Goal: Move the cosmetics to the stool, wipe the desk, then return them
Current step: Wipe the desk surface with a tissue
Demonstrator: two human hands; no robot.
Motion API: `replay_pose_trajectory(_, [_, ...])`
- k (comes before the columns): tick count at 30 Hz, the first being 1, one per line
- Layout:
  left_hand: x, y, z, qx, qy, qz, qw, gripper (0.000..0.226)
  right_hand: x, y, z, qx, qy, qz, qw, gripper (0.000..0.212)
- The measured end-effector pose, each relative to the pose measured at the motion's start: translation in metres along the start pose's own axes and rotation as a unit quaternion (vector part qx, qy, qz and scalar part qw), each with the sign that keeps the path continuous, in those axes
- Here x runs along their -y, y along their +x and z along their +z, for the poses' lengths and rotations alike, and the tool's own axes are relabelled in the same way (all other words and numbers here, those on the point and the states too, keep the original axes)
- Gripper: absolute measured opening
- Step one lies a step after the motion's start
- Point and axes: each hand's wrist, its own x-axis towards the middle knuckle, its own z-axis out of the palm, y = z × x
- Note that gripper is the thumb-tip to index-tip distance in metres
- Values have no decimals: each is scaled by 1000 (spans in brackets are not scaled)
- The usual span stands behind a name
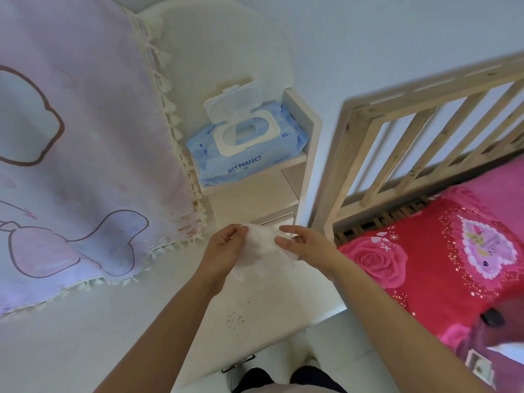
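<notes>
- Desk (71,321): a smooth, pale, glossy top that fills the lower left, with a few dark specks near its right edge; no cosmetics show on it.
- Cloth (85,137): a soft lilac fabric with cartoon outlines in brown and a cream tasselled fringe, draped over the desk's far left part.
- Left hand (224,248): fingers curled, thumb and fingertips pinching the left edge of the wipe above the desk.
- Wipe (261,248): a thin, white, crumpled and faintly translucent sheet, stretched between both hands, its lower edge hanging ragged.
- Pack of wipes (249,148): a soft, pale blue plastic pouch printed "HEY PERFECT", lying on a small cream shelf (255,191) behind the hands; its rounded white hard-plastic lid stands flipped open, showing an oval slot.
- Right hand (303,242): fingers partly bent, the fingertips gripping the wipe's right side, the index finger held straighter over the top.
- Bed frame (397,137): pale raw wood with square upright slats, right of the shelf.
- Bedding (425,265): shiny pink and red fabric with a large rose print and a scalloped heart patch, covering the bed at the right.
</notes>
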Motion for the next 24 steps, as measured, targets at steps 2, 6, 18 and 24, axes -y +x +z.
replay_pose_trajectory(2, [6,0,4,-24,29,3,999,21,-17,-2,0,2,96,11,995,57])
replay_pose_trajectory(6, [28,3,9,-50,80,-1,995,14,-33,-7,2,-50,284,35,957,52])
replay_pose_trajectory(18, [78,25,50,-121,-12,-78,989,12,-42,-2,-26,-63,287,-34,955,43])
replay_pose_trajectory(24, [152,19,62,-75,143,-177,971,32,-134,22,-40,-43,-291,71,953,41])
